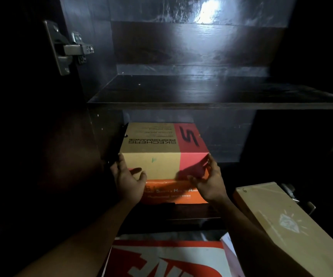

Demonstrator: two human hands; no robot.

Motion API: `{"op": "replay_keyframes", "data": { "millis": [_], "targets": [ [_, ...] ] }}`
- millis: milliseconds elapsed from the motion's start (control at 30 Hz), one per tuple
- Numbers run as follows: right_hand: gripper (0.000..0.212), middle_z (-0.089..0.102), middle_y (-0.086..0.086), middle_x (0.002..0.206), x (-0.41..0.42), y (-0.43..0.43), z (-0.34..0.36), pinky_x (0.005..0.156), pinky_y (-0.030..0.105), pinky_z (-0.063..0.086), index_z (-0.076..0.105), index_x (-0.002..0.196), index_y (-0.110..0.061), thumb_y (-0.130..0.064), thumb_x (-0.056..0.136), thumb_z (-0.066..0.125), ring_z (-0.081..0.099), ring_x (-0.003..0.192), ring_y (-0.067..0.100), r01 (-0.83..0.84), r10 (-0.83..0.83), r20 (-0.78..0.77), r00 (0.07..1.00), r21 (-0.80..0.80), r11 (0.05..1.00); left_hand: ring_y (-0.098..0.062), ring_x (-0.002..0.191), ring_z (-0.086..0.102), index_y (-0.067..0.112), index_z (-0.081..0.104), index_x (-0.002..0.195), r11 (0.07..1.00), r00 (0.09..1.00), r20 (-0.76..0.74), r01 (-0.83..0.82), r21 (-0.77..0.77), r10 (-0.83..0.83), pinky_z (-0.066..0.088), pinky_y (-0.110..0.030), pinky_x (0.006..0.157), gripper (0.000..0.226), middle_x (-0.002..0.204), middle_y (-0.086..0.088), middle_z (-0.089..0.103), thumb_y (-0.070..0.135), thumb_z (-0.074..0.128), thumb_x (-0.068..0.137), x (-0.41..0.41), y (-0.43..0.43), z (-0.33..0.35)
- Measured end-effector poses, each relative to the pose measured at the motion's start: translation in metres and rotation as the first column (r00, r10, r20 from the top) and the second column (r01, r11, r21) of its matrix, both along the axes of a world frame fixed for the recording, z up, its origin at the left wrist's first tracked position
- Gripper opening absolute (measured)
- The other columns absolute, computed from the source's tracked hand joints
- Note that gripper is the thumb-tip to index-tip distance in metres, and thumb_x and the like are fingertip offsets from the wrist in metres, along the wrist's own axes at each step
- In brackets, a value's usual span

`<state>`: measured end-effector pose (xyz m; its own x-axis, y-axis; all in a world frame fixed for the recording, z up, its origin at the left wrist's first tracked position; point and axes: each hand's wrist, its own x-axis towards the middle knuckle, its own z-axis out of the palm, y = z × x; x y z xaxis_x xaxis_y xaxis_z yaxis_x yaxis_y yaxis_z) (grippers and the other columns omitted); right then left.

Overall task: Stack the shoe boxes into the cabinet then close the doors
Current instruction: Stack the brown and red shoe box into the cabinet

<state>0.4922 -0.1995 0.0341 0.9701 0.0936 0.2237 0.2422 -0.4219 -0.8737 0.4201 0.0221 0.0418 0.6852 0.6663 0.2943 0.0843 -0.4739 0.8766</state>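
A tan and red Skechers shoe box (162, 150) lies on top of an orange shoe box (173, 193) on the lower shelf of a dark cabinet (201, 105), at the left. My left hand (128, 181) is at the tan box's front left corner with fingers spread. My right hand (208, 180) is at its front right corner, fingers apart too. Neither hand clasps the box. A red and white shoe box (167, 258) lies below, in front of the cabinet. A plain tan box (285, 222) lies tilted at the right.
The upper shelf (201, 90) holds nothing. The cabinet's left door (21, 116) stands open, with a metal hinge (67, 48) at the upper left. To the right of the stacked boxes the lower shelf is dark and open.
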Motion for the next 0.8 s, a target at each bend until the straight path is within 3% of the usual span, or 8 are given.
{"op": "replay_keyframes", "data": {
  "millis": [67, 233, 400, 467, 567, 667, 733, 800],
  "targets": [
    [0.11, 0.042, 0.003, 0.137, 0.004, -0.001, -0.006, 0.105, 0.032, 0.04, 0.018, 0.156, -0.031, -0.019, 0.071, 0.087, 0.044, 0.12, 0.013, -0.018, 0.018, -0.022, 1.0, 0.0, 1.0, -0.018, 0.125, 0.043, 0.007, 0.013, 0.157, 1.0, 1.0, -0.026, 0.012, 0.001, -0.012, 0.01, 0.007, 0.09, 0.095, 0.157, -0.018, 0.017, 0.004, 0.074, 0.084, 0.003, -0.001, 0.0],
    [0.108, 0.046, 0.0, 0.138, 0.006, -0.008, -0.003, 0.107, 0.047, 0.046, 0.019, 0.152, -0.044, -0.027, 0.066, 0.083, 0.047, 0.129, 0.019, -0.058, 0.057, -0.031, 0.998, -0.033, 0.998, -0.022, 0.132, 0.039, 0.012, 0.011, 0.158, 1.0, 0.998, -0.067, 0.009, 0.019, -0.008, 0.023, -0.021, 0.113, 0.106, 0.158, -0.018, 0.014, 0.009, 0.081, 0.078, -0.007, -0.001, 0.004],
    [0.085, 0.061, -0.01, 0.12, -0.029, -0.024, 0.008, 0.096, 0.02, 0.049, 0.041, 0.138, -0.042, -0.021, 0.069, 0.084, 0.059, 0.116, -0.003, -0.074, 0.076, 0.053, 0.996, -0.04, 0.996, -0.034, 0.138, 0.031, 0.007, 0.022, 0.156, 0.994, 0.994, -0.06, 0.092, 0.051, -0.089, 0.026, -0.039, 0.117, 0.106, 0.153, -0.021, 0.022, 0.024, 0.082, 0.071, -0.05, -0.011, 0.0],
    [0.073, 0.068, -0.007, 0.117, -0.061, -0.036, 0.008, 0.094, 0.026, 0.053, 0.049, 0.133, -0.044, -0.026, 0.07, 0.081, 0.066, 0.11, 0.004, -0.096, 0.096, 0.031, 0.995, -0.028, 0.995, -0.038, 0.143, 0.025, 0.006, 0.02, 0.156, 0.984, 0.976, -0.134, 0.174, 0.024, -0.169, 0.026, -0.045, 0.118, 0.106, 0.155, -0.023, 0.02, 0.037, 0.073, 0.069, -0.079, -0.015, -0.015],
    [0.051, 0.071, -0.012, 0.102, -0.129, -0.061, -0.006, 0.085, 0.025, 0.055, 0.059, 0.111, -0.039, -0.019, 0.073, 0.087, 0.066, 0.092, -0.011, -0.135, 0.134, -0.102, 0.986, -0.011, 0.991, -0.031, 0.15, 0.017, 0.019, 0.014, 0.158, 0.958, 0.92, -0.273, 0.286, -0.029, -0.283, 0.03, -0.051, 0.117, 0.111, 0.162, -0.012, 0.015, 0.041, 0.078, 0.07, -0.141, -0.022, -0.042],
    [0.056, 0.068, -0.006, 0.108, -0.195, -0.085, -0.023, 0.091, 0.037, 0.055, 0.061, 0.113, -0.027, -0.035, 0.067, 0.091, 0.067, 0.096, 0.004, -0.136, 0.116, -0.267, 0.957, -0.057, 0.989, -0.031, 0.135, 0.045, 0.022, 0.034, 0.152, 0.953, 0.893, -0.334, 0.279, -0.114, -0.302, 0.044, -0.048, 0.108, 0.106, 0.151, -0.011, 0.038, 0.038, 0.089, 0.063, -0.204, -0.032, -0.065],
    [0.054, 0.068, -0.009, 0.104, -0.231, -0.1, -0.04, 0.082, 0.019, 0.054, 0.059, 0.108, -0.027, -0.022, 0.067, 0.092, 0.064, 0.085, -0.007, -0.137, 0.118, -0.376, 0.919, -0.025, 0.99, -0.032, 0.13, 0.049, 0.024, 0.035, 0.151, 0.954, 0.859, -0.419, 0.236, -0.186, -0.294, 0.045, -0.047, 0.106, 0.107, 0.145, -0.012, 0.04, 0.035, 0.093, 0.061, -0.24, -0.036, -0.077],
    [0.083, 0.064, -0.016, 0.107, -0.262, -0.11, -0.059, 0.08, 0.009, 0.049, 0.049, 0.124, -0.033, -0.03, 0.057, 0.097, 0.061, 0.09, -0.008, -0.118, 0.075, -0.448, 0.891, -0.07, 0.99, -0.033, 0.134, 0.045, 0.025, 0.027, 0.154, 0.945, 0.825, -0.466, 0.241, -0.222, -0.32, 0.045, -0.05, 0.105, 0.122, 0.149, -0.01, 0.031, 0.041, 0.095, 0.054, -0.267, -0.036, -0.085]
  ]
}}
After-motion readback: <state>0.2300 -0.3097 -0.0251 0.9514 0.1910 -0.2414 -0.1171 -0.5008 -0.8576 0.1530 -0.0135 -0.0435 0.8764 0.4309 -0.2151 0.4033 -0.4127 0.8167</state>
